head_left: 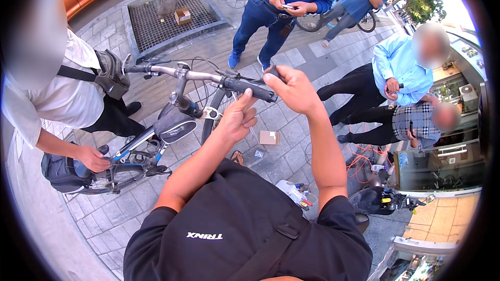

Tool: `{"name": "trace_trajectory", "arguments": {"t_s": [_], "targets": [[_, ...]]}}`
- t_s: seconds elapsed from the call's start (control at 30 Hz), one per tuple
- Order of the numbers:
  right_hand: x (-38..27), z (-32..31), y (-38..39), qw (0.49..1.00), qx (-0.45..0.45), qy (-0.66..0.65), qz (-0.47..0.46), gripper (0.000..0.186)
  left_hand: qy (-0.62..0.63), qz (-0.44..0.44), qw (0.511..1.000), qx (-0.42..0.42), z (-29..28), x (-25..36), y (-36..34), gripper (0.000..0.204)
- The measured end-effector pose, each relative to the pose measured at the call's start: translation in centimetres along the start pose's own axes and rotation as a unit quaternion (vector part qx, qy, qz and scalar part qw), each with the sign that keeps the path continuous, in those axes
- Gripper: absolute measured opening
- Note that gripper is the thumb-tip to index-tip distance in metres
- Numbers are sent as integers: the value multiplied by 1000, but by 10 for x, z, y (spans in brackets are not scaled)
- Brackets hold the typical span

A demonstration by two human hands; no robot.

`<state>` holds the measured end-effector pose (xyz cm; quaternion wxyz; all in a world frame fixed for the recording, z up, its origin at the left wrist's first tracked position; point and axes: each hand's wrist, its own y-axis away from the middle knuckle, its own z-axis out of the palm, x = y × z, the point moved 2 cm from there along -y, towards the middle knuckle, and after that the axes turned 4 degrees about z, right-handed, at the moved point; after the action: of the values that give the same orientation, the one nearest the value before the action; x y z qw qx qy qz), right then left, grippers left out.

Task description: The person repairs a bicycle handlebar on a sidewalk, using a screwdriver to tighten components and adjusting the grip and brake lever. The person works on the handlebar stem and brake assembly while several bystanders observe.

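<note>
We judge the bicycle (156, 140), just ahead of our hands and steadied at the saddle by a bystander's hand (92, 158), could swing its front wheel (212, 117) if we lean on one end of the bar. The handlebar (200, 76) runs leftward and slightly away from our hands, its black grip (249, 88) end nearest us. Left hand (237, 117) sits half-curled under that grip, fingertips touching; right hand (294, 89) pinches a small dark piece at the grip's tip, too small to identify.

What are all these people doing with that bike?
A person holds a bicycle's handlebar. The left hand rests under the black grip, and the right hand pinches something small and dark at the grip's end. Another person in a white shirt steadies the bike by its saddle. Others stand nearby on the paved sidewalk.
</note>
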<state>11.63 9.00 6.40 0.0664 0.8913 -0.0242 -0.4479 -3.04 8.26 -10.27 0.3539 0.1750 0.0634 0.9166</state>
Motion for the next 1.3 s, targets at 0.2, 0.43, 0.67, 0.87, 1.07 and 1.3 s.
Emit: {"name": "trace_trajectory", "arguments": {"t_s": [0.2,0.43,0.67,0.87,1.07,1.3], "targets": [[-11,25,-34,993,-26,111,-11,29,-37,2,999,16,6,4,-1,26],[7,40,-55,981,-66,173,-59,44,-146,-7,989,15,-6,-2,18,32],[-10,-11,14,988,49,148,-6,45,-165,7,986,31,3,9,32,26],[26,-70,84,971,178,149,-55,33,-208,3,978,-21,-12,11,30,37],[80,-134,176,915,392,-72,67,26,-202,18,979,9,-18,3,28,33],[157,-135,178,869,444,-208,62,24,-166,68,984,18,-23,-3,26,37]]}}
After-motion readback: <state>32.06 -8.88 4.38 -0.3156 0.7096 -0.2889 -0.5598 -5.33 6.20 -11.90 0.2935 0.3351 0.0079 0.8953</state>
